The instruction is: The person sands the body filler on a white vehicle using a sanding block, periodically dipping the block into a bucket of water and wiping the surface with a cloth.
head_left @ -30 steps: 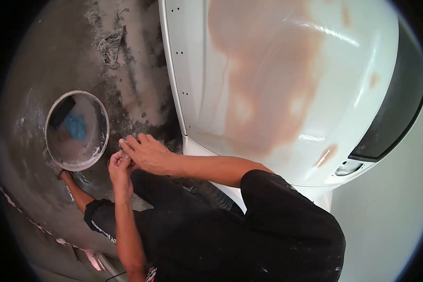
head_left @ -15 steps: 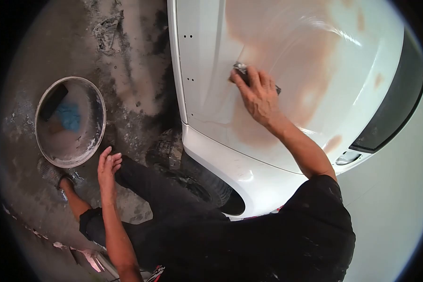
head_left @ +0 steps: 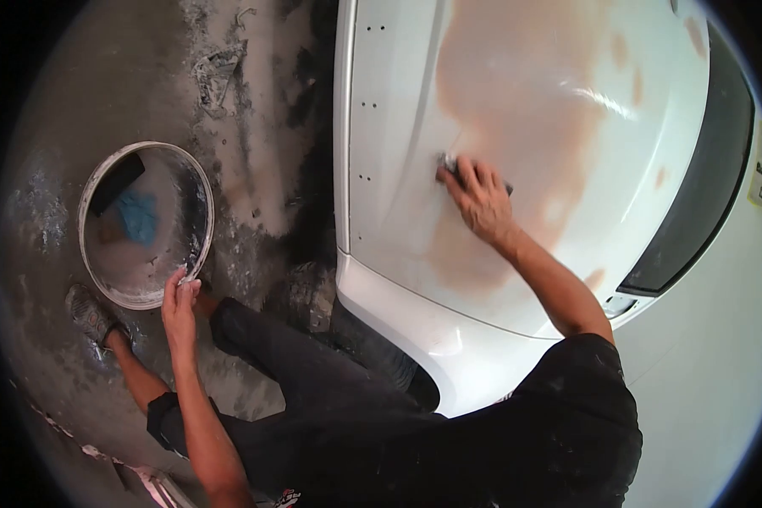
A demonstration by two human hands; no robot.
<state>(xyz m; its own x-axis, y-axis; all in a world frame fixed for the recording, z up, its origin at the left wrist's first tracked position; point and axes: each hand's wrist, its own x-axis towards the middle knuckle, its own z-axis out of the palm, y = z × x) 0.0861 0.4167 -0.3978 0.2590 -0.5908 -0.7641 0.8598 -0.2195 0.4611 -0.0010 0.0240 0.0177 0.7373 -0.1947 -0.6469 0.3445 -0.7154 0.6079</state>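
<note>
My right hand point(head_left: 485, 203) is closed over a dark sanding block point(head_left: 508, 188), pressed flat on the white car hood point(head_left: 398, 203). A grey, crumpled-looking end of the block shows past my fingertips. Around it, a large dull reddish-brown patch point(head_left: 525, 93) spreads over the white paint. Down at the left, my left hand point(head_left: 180, 300) has its fingers on the near rim of a round bucket point(head_left: 83, 207), seemingly pinching it. Inside the bucket lie a blue cloth point(head_left: 137, 217) and a dark block point(head_left: 117, 182), in cloudy water.
The wet, stained floor point(head_left: 42, 279) lies left of the car, with a crumpled grey scrap point(head_left: 218, 80) on it. A front tire point(head_left: 368, 343) sits under the fender, near my legs. The dark windshield point(head_left: 694, 199) borders the hood on the right.
My left hand has reached the bucket rim, where before it hung just short of it with fingers loose. The right hand keeps the block on the hood, slightly shifted. The whole view has moved.
</note>
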